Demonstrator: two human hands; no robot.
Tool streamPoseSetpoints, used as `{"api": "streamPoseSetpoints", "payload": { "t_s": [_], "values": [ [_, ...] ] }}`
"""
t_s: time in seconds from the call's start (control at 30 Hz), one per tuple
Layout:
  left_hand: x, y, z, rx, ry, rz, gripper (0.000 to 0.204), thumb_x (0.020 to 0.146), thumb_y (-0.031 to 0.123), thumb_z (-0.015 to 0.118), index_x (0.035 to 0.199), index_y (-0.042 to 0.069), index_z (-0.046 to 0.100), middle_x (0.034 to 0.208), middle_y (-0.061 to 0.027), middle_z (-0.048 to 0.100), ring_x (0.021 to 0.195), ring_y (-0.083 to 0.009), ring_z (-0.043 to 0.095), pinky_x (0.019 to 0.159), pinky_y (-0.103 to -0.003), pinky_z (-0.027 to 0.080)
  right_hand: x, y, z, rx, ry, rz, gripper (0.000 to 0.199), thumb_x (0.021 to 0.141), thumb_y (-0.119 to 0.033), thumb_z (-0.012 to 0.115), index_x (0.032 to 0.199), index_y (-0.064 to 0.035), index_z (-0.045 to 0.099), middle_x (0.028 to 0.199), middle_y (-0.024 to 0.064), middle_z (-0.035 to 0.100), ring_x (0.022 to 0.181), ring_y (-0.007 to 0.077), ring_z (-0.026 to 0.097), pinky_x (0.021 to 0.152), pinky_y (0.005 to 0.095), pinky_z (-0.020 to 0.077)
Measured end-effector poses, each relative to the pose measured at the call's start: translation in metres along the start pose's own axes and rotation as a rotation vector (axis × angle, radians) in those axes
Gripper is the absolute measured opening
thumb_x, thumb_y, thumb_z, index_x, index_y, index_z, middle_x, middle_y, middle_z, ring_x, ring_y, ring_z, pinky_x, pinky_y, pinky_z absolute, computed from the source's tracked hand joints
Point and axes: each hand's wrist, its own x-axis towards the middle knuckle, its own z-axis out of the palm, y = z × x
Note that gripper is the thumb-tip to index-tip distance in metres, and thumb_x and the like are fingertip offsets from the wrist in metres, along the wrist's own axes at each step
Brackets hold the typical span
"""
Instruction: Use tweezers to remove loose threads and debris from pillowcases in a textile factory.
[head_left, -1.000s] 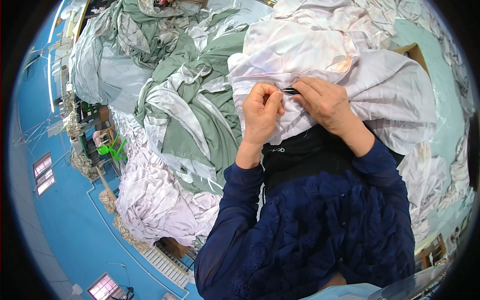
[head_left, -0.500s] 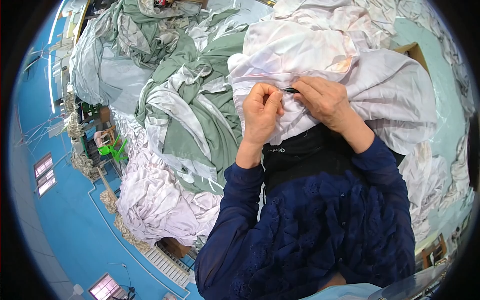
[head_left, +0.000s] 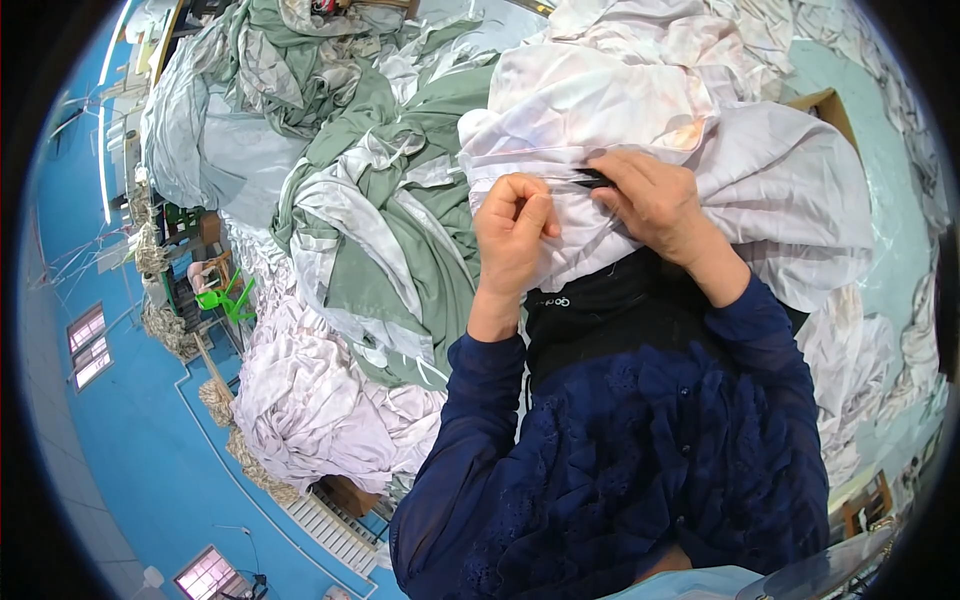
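A pale white cloth (head_left: 785,180) with a printed peach-tinted part (head_left: 615,95) lies bunched in front of me, reaching over my lap. My right hand (head_left: 655,205) is closed around small black thread snips (head_left: 591,178), whose dark tips point left, just above the cloth's seam. Most of the snips is hidden by my fingers. To their left, my left hand (head_left: 512,232) is closed with thumb and forefinger pinched together near the cloth's edge. What lies in that pinch is too small to make out.
Green and white fabric (head_left: 400,240) is heaped on my left, with a pinkish-white pile (head_left: 320,400) nearer me. A cardboard box edge (head_left: 830,110) shows behind the cloth at right. Beyond the left piles are a bright green chair (head_left: 228,298) and blue floor (head_left: 140,430).
My left hand has shifted slightly left and toward me, away from the snips. The right hand stays nearly in place, and more of the snips' dark tips shows.
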Motion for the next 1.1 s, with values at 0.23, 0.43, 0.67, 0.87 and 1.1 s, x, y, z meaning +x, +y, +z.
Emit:
{"api": "streamPoseSetpoints", "payload": {
  "t_s": [0.23, 0.43, 0.67, 0.87, 1.1],
  "values": [
    [-0.006, 0.023, -0.003, 0.03, 0.009, 0.128, 0.006, 0.097, 0.001, 0.059, 0.094, 0.002, 0.055, 0.09, -0.0044, 0.059, 0.065, -0.0088, 0.058, 0.058, -0.021, 0.045, -0.007, 0.004, -0.008, 0.233, 0.073, 0.279, 0.023, 0.089, -0.006, 0.07, 0.111, 0.0017, 0.065, 0.091, 0.012, 0.065, 0.073, 0.0205, 0.062, 0.066, 0.0288, 0.0486],
    [-0.002, 0.031, 0.027, 0.318, 0.011, 0.159, 0.007, 0.089, -0.004, 0.065, 0.09, 0.0, 0.06, 0.084, -0.0072, 0.063, 0.064, -0.0123, 0.06, 0.061, -0.024, 0.049, -0.012, 0.0, -0.008, 0.313, 0.066, 0.349, 0.024, 0.09, -0.006, 0.07, 0.112, 0.0026, 0.064, 0.092, 0.012, 0.064, 0.078, 0.02, 0.061, 0.07, 0.0282, 0.0484],
    [0.01, 0.004, 0.04, 0.786, 0.108, 0.286, 0.015, 0.076, 0.001, 0.076, 0.084, 0.001, 0.063, 0.074, -0.0121, 0.062, 0.064, -0.0242, 0.062, 0.058, -0.033, 0.049, -0.016, 0.001, -0.006, 0.325, 0.056, 0.352, 0.025, 0.089, -0.006, 0.07, 0.111, 0.0032, 0.063, 0.096, 0.0132, 0.065, 0.079, 0.0219, 0.061, 0.072, 0.0293, 0.0494],
    [0.017, 0.0, 0.048, 1.01, 0.158, 0.369, 0.023, 0.073, 0.009, 0.08, 0.08, 0.002, 0.059, 0.075, -0.0118, 0.062, 0.065, -0.0305, 0.061, 0.059, -0.04, 0.049, -0.017, 0.002, -0.008, 0.324, 0.055, 0.355, 0.024, 0.089, -0.006, 0.071, 0.11, 0.0033, 0.063, 0.095, 0.013, 0.065, 0.079, 0.0218, 0.061, 0.072, 0.0299, 0.0496],
    [0.019, -0.004, 0.05, 1.179, 0.181, 0.334, 0.016, 0.077, 0.01, 0.075, 0.08, 0.004, 0.061, 0.076, -0.0128, 0.063, 0.067, -0.0344, 0.063, 0.06, -0.044, 0.049, -0.018, 0.003, -0.008, 0.309, 0.04, 0.336, 0.024, 0.089, -0.006, 0.07, 0.11, 0.0021, 0.063, 0.094, 0.0127, 0.065, 0.077, 0.0224, 0.062, 0.07, 0.03, 0.0495]
  ]
}}
